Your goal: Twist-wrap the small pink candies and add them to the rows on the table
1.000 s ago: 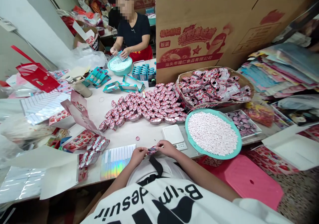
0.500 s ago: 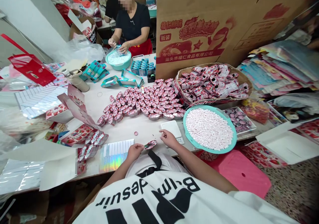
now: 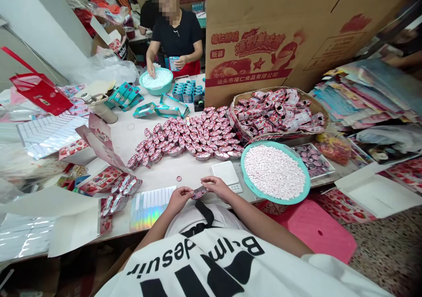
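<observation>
A: Writing first?
B: Carton (image 3: 280, 33): brown cardboard, red print; "板装" and "汕头市福仁食品有限公司" legible. Shirt (image 3: 231, 262): white cloth, black "desuir", upside down in this view.
A: Grip of each hand?
B: Left hand (image 3: 180, 199): narrow, fingertips pinching one end of a small pink-and-grey packet (image 3: 199, 193). Right hand (image 3: 217, 188): narrow also, on the packet's other end.
A: Packet position?
B: At the near edge of the tabletop (image 3: 158, 174), just left of a white scale (image 3: 227, 174). Lettering on it too small to read.
A: Materials nearby?
B: Round turquoise plastic basin (image 3: 286, 201) heaped with small white tablets (image 3: 274, 170). Farther back: glossy oval pink packs (image 3: 187, 138), crowded together; oval basket (image 3: 238, 130) full of crinkled pink wrappers (image 3: 277, 110).
</observation>
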`<action>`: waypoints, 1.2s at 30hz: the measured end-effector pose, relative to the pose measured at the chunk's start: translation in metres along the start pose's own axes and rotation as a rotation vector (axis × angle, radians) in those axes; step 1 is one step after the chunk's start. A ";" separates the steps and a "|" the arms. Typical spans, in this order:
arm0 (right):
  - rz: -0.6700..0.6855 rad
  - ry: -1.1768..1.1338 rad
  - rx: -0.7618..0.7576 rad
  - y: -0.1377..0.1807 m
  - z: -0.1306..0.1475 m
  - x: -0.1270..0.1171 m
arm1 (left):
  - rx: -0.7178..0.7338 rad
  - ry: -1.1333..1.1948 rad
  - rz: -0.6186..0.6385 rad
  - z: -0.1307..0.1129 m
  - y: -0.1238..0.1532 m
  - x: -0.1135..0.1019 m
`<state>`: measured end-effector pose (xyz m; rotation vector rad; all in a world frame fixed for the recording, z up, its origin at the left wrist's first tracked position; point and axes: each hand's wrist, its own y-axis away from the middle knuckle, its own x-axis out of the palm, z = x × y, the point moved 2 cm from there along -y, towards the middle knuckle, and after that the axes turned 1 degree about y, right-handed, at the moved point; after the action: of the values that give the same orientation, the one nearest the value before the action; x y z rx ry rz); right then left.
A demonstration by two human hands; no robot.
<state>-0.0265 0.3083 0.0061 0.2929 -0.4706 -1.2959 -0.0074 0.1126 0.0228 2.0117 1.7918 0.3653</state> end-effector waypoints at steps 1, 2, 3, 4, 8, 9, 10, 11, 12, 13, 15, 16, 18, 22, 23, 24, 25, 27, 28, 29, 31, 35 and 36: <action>-0.005 0.004 0.006 0.000 -0.004 0.000 | 0.001 0.000 0.000 0.001 0.001 0.000; -0.016 0.013 0.010 -0.001 -0.008 0.000 | -0.006 -0.006 -0.004 0.002 0.001 0.001; -0.032 0.028 0.010 -0.002 -0.012 0.000 | -0.017 -0.017 -0.003 0.003 0.001 0.001; -0.054 0.048 0.006 -0.003 -0.016 -0.001 | -0.031 -0.032 -0.001 0.004 0.002 0.001; -0.108 0.177 -0.038 -0.012 -0.028 -0.002 | -0.089 -0.132 0.004 0.011 -0.001 0.002; -0.122 0.227 -0.055 -0.014 -0.030 -0.002 | -0.093 -0.173 -0.008 0.013 -0.002 0.002; -0.139 0.279 -0.072 -0.016 -0.032 -0.002 | -0.091 -0.225 -0.024 0.016 -0.003 0.002; -0.155 0.333 -0.091 -0.017 -0.034 -0.001 | -0.086 -0.283 -0.041 0.018 -0.004 0.003; -0.170 0.385 -0.113 -0.017 -0.035 0.000 | -0.079 -0.339 -0.060 0.020 -0.004 0.004; -0.182 0.438 -0.135 -0.016 -0.036 0.001 | -0.075 -0.388 -0.081 0.023 -0.005 0.005; -0.175 0.549 -0.182 -0.014 -0.038 0.003 | -0.077 -0.449 -0.119 0.027 -0.005 0.007; -0.160 0.606 -0.204 -0.013 -0.038 0.004 | -0.083 -0.462 -0.133 0.029 -0.004 0.009; -0.132 0.706 -0.238 -0.010 -0.038 0.005 | -0.088 -0.495 -0.148 0.031 -0.004 0.012; -0.119 0.804 -0.255 -0.010 -0.035 0.007 | -0.074 -0.655 -0.162 0.030 -0.004 0.017; -0.121 0.817 -0.243 -0.011 -0.034 0.008 | -0.076 -0.690 -0.164 0.029 -0.004 0.018; -0.123 0.827 -0.228 -0.012 -0.033 0.008 | -0.081 -0.715 -0.163 0.028 -0.005 0.018; -0.125 0.835 -0.211 -0.014 -0.033 0.009 | -0.090 -0.729 -0.158 0.027 -0.005 0.019; -0.127 0.844 -0.178 -0.017 -0.032 0.010 | -0.111 -0.729 -0.150 0.025 -0.007 0.019; -0.128 0.848 -0.170 -0.018 -0.032 0.010 | -0.119 -0.722 -0.144 0.024 -0.008 0.019; -0.131 0.853 -0.168 -0.020 -0.031 0.010 | -0.129 -0.712 -0.134 0.023 -0.009 0.019; -0.166 0.871 -0.142 -0.022 -0.029 0.006 | -0.148 -0.689 -0.103 0.023 -0.010 0.017; -0.219 0.895 0.049 -0.029 -0.026 -0.005 | -0.169 -0.728 -0.132 0.028 -0.013 0.007; -0.204 0.892 0.090 -0.030 -0.026 -0.007 | -0.176 -0.766 -0.165 0.031 -0.014 0.004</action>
<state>-0.0406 0.3057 -0.0320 0.9569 0.2694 -1.2006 -0.0044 0.1134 -0.0115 1.5560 1.3552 -0.2657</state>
